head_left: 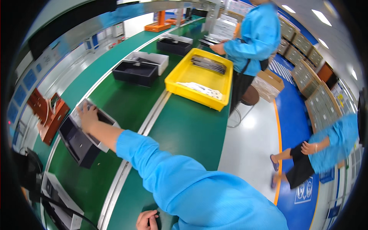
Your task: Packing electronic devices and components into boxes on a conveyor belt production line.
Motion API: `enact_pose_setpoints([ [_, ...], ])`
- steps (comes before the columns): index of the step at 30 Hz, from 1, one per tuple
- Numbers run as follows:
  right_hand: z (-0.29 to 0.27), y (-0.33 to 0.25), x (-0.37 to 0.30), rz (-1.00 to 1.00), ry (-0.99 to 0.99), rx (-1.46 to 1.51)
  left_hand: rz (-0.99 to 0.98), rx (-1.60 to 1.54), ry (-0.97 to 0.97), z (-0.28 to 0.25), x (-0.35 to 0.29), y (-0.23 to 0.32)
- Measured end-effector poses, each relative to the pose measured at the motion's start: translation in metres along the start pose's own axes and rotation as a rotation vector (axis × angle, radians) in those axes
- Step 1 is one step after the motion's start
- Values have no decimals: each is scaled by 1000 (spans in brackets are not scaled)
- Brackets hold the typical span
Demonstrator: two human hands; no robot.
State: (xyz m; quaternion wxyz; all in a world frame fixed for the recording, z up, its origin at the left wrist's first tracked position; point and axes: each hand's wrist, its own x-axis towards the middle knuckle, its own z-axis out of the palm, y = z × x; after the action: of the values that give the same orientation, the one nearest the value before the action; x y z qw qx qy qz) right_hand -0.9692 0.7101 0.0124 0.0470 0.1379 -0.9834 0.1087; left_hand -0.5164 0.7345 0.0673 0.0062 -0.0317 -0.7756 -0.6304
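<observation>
My right hand (87, 115) reaches far left across the green conveyor belt (126, 103). Its fingers lie spread on the top of a white box with a black inside (78, 142), which stands tilted on the belt. Whether the fingers hook over the box's far rim is unclear. My blue sleeve (172, 172) crosses the green worktable (188, 126). My left hand (147, 220) sits at the lower edge near my body, its fingers curled with nothing visible in them.
A yellow bin (199, 78) with flat packets stands on the worktable ahead. More black and white boxes (140, 69) ride the belt. A person in a blue coat (257, 38) works at the far end, another (322, 149) walks on the right aisle. A brown holder (50, 115) stands left.
</observation>
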Motion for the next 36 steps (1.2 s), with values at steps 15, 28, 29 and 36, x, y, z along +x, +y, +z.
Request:
enact_pose_setpoints([
  [15,28,-1,-2,-180,88,-5,41,-83,-96,-14,17,-121],
  [28,83,42,75,-230,191,-76,398,-30,14,2,48,-114],
  [29,85,43,80,-227,193,-74,401,-26,20,1,48,-113],
  [36,94,50,100,-233,208,-47,363,-59,-14,-2,52,-104],
])
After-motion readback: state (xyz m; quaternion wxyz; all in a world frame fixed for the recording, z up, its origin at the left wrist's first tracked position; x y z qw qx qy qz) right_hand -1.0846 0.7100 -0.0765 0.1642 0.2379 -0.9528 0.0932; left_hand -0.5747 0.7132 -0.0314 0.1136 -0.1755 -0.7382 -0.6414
